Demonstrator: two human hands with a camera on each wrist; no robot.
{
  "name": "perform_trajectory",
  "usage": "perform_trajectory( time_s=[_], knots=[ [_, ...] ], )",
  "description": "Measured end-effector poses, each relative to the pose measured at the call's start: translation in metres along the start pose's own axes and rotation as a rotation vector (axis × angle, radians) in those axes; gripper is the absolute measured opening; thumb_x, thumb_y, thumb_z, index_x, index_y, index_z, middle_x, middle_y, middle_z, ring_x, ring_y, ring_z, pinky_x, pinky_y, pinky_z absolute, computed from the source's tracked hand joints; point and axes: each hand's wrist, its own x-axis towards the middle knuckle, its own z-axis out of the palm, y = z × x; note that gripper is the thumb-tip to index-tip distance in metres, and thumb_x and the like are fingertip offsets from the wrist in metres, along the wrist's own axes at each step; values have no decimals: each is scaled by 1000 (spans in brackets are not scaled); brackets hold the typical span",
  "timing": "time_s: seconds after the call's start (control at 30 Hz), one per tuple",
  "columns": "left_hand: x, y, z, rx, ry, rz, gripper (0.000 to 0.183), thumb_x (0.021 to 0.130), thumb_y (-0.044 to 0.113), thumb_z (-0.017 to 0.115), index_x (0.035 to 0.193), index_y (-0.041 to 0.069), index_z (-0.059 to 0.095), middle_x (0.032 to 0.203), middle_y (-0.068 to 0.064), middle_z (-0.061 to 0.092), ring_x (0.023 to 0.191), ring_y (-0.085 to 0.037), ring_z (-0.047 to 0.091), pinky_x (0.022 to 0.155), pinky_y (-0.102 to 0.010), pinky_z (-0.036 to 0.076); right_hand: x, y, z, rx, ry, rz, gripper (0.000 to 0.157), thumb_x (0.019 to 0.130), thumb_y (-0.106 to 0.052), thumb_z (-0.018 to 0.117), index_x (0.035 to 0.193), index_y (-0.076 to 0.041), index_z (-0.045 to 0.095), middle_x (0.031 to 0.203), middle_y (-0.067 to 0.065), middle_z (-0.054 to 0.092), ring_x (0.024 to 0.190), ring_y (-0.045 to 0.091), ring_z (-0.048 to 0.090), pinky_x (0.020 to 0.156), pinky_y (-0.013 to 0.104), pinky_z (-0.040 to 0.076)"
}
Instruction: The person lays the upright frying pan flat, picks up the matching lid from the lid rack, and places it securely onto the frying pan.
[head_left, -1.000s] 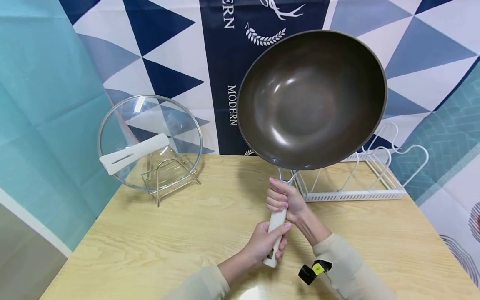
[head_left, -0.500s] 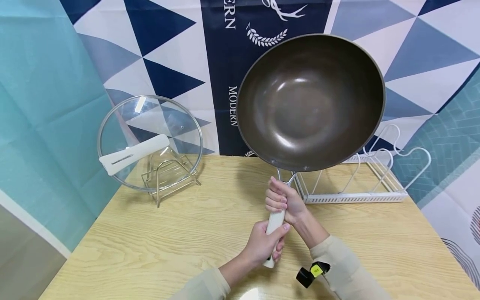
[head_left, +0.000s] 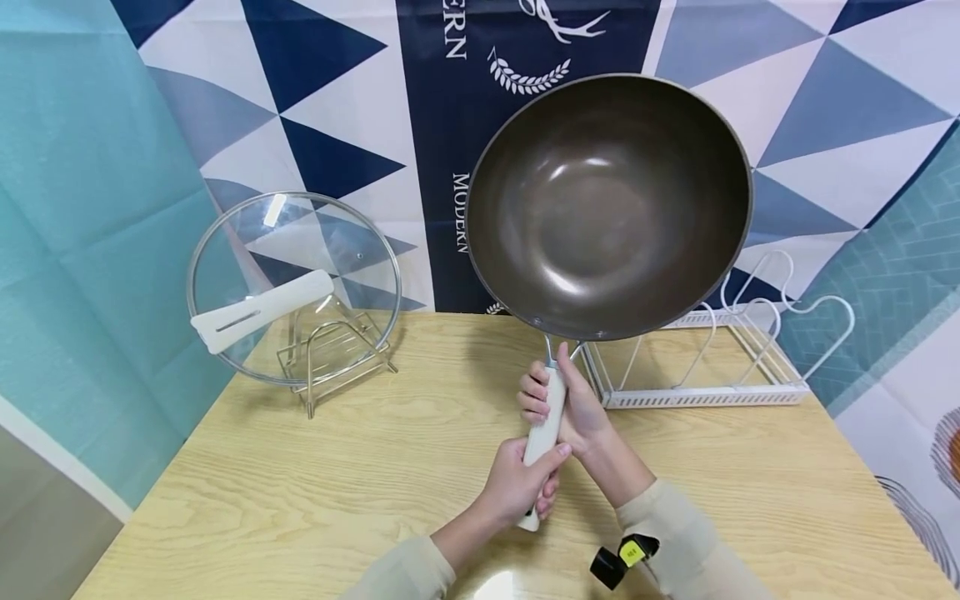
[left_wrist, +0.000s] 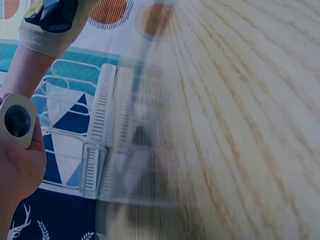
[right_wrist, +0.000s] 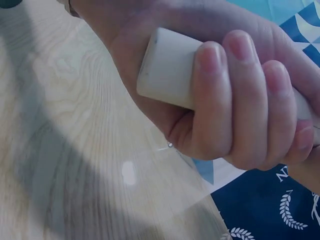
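The dark pan (head_left: pixel 609 208) is raised above the counter (head_left: pixel 337 483), its hollow side turned to the person, with the right hand (head_left: pixel 583 412) wrapped round the pale handle (head_left: pixel 546 423) near the bowl and the left hand (head_left: pixel 513 483) gripping near its tail end, probably because so wide a bowl is front-heavy. Behind its lower right edge stands a white rack (head_left: pixel 705 397); farther left, a wire stand (head_left: pixel 310 375) props the glass lid (head_left: pixel 363 242) on edge, presumably to keep it from rolling.
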Motion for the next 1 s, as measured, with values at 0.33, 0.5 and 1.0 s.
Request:
perform_trajectory(
  time_s=[0.33, 0.5, 1.0],
  knots=[
    [-1, 3, -2, 5, -8, 2, 32, 94, 27, 61, 72, 7, 48, 47, 8, 44, 33, -2, 40, 35, -18, 37, 2, 4, 3, 50, -78, -36, 60, 101, -52, 5, 91, -13, 49, 71, -4, 28, 62, 10, 19, 60, 18, 22],
    [-2, 2, -3, 15, -15, 14, 35, 94, 27, 60, 69, 7, 48, 47, 8, 45, 33, -2, 40, 35, -18, 38, 2, 7, 2, 50, -90, -36, 57, 103, -49, 8, 89, -13, 50, 69, -3, 15, 59, 8, 19, 58, 18, 20],
    [-5, -5, -10, 34, -42, 7, 35, 95, 29, 58, 72, 5, 48, 47, 9, 45, 34, -2, 41, 36, -17, 39, 5, 12, -1, 21, -62, -5, 57, 100, -54, 4, 72, -16, 36, 60, -6, 15, 50, 6, 17, 50, 17, 16]
  ],
)
